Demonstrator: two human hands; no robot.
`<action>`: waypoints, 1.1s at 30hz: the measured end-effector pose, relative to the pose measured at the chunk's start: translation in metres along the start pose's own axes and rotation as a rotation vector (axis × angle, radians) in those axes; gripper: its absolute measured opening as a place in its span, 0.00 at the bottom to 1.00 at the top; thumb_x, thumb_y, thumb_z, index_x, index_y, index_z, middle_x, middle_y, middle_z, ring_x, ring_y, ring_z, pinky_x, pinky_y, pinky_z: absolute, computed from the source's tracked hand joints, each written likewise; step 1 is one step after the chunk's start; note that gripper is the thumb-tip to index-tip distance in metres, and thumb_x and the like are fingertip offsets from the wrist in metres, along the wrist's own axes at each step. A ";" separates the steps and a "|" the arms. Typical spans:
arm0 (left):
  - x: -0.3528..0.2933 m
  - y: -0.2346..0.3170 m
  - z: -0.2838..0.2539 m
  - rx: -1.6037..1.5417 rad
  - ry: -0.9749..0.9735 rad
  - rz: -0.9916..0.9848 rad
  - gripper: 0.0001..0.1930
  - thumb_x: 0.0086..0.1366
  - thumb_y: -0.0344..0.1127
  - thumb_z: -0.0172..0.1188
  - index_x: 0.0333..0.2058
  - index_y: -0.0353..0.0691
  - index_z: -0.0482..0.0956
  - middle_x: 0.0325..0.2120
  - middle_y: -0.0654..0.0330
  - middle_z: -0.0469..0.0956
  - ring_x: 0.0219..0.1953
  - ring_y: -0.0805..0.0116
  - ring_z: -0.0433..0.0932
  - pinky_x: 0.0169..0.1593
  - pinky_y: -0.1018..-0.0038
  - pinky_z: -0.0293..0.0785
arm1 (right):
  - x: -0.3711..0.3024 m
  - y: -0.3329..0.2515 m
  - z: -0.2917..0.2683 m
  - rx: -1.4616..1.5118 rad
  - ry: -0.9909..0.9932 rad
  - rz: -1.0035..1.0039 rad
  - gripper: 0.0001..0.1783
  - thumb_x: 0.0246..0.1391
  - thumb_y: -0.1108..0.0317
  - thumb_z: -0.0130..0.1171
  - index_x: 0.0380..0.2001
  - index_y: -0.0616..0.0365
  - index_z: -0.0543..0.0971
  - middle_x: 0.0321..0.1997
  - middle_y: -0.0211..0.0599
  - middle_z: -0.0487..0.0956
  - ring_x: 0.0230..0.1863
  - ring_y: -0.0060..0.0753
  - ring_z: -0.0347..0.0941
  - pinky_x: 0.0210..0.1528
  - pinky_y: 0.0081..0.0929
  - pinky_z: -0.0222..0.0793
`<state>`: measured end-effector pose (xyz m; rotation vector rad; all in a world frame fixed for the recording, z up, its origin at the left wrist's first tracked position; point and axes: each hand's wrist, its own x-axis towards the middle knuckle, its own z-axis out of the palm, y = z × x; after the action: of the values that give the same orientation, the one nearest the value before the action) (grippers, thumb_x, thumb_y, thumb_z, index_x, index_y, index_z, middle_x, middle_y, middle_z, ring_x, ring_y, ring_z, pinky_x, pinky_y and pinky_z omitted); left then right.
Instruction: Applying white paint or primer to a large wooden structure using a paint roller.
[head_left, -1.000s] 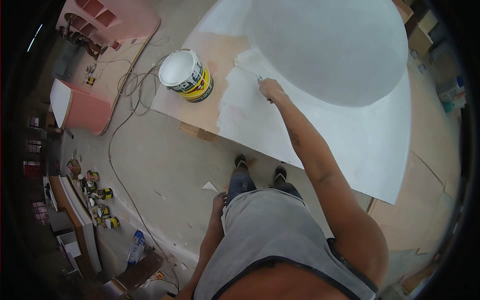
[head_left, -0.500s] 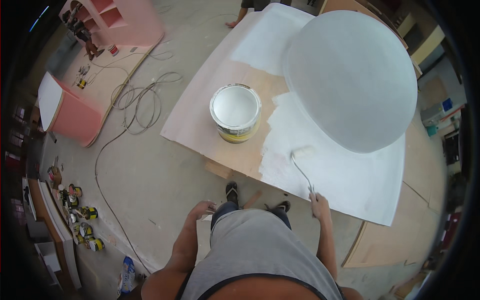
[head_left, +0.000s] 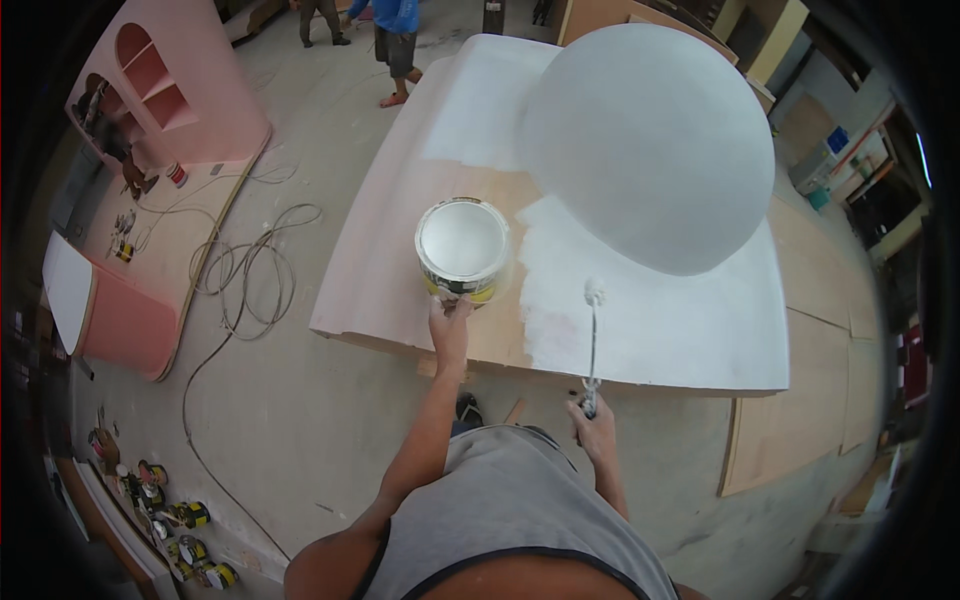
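My right hand (head_left: 594, 422) is closed round the handle of a paint roller (head_left: 593, 340). The roller's white head (head_left: 595, 292) is over the wet white area of a large panel (head_left: 680, 340), seen end-on; whether it touches cannot be told. My left hand (head_left: 450, 325) reaches to the near side of an open paint can (head_left: 488, 290) and grips its lower edge, the fingertips partly hidden. White paint (head_left: 462, 238) shows inside the can, which stands over the bare wood strip (head_left: 510, 335) of the panel, beside the ragged paint edge.
A big pale dome (head_left: 650, 150) rises from the panel's far right. Coiled cable (head_left: 245, 275) lies on the floor at left, near a pink cabinet (head_left: 185, 90) where a person works. Another person in blue (head_left: 396, 20) stands beyond. Several cans (head_left: 190, 515) sit at lower left.
My left hand has come up from beside my leg to the paint can. The roller has swung from slanted to nearly upright in the picture, and my view has shifted.
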<state>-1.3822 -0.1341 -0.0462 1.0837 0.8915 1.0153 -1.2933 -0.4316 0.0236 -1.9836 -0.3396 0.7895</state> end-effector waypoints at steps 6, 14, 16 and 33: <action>0.002 0.013 -0.002 -0.244 -0.166 -0.063 0.10 0.64 0.26 0.59 0.43 0.34 0.69 0.38 0.55 0.76 0.37 0.64 0.82 0.44 0.67 0.83 | 0.037 -0.032 0.042 -0.071 -0.011 -0.189 0.22 0.57 0.51 0.65 0.39 0.61 0.76 0.24 0.38 0.72 0.27 0.35 0.66 0.34 0.34 0.67; 0.048 0.025 -0.052 -0.092 -0.184 -0.130 0.10 0.62 0.26 0.53 0.42 0.33 0.69 0.37 0.56 0.74 0.33 0.64 0.79 0.42 0.68 0.80 | -0.023 -0.029 0.084 0.278 -0.101 -0.160 0.24 0.60 0.53 0.63 0.54 0.54 0.75 0.30 0.31 0.74 0.26 0.26 0.67 0.33 0.30 0.68; 0.067 0.025 -0.067 -0.046 -0.209 -0.131 0.10 0.60 0.26 0.50 0.41 0.34 0.71 0.36 0.56 0.74 0.31 0.65 0.78 0.40 0.68 0.77 | -0.044 -0.015 0.083 0.338 -0.108 -0.041 0.26 0.60 0.52 0.62 0.57 0.52 0.74 0.31 0.30 0.74 0.24 0.23 0.66 0.29 0.28 0.67; 0.136 0.084 -0.100 0.107 -0.688 -0.362 0.10 0.64 0.25 0.54 0.44 0.37 0.71 0.37 0.59 0.77 0.34 0.69 0.80 0.40 0.69 0.81 | -0.049 -0.127 0.172 -0.035 0.425 0.100 0.22 0.65 0.57 0.57 0.55 0.59 0.74 0.32 0.50 0.78 0.34 0.44 0.75 0.40 0.38 0.69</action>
<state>-1.4527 0.0340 0.0000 1.1971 0.5447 0.2552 -1.4327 -0.2761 0.0906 -2.1505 -0.0040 0.4062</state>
